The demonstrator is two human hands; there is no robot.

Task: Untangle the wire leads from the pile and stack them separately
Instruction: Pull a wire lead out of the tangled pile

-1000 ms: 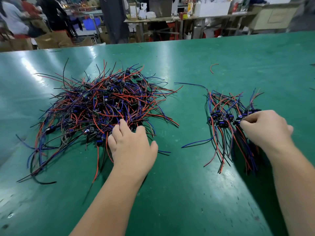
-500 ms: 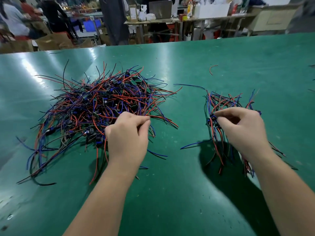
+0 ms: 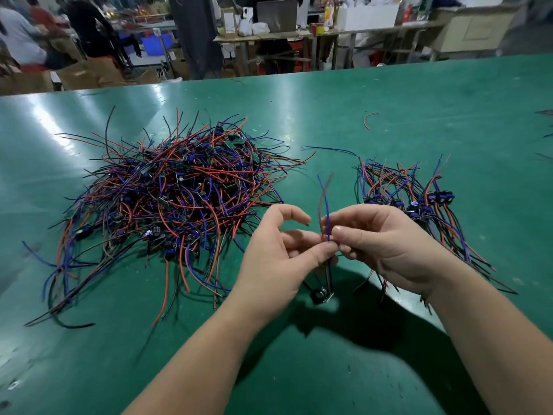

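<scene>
A: What's nearest the camera?

B: Two bare forearms reach in from 6 o'clock over the green table (image 3: 299,369). The left hand (image 3: 278,259) and right hand (image 3: 386,244) meet above the table, just in front of the piles.

A: And the grip of each?

B: The left thumb and fingers pinch one wire lead (image 3: 326,217) at its middle; the left forefinger curls free above. The right hand's fingertips (image 3: 338,232) press together on the same lead from the other side. Its blue and red wires stand up toward 12 o'clock, and a small dark component (image 3: 320,295) hangs from it below the hands, just above the table.

A: Where are the other leads?

B: At 10 o'clock from the hands lies the tangled pile (image 3: 179,199), red, blue and black wires crossing every way. At 2 o'clock, just behind the right hand, is the sorted stack (image 3: 413,199), its leads lying roughly parallel with components lined across.

A: Farther back?

B: One loose red wire scrap (image 3: 368,118) lies alone at 1 o'clock, well apart from both piles.
</scene>
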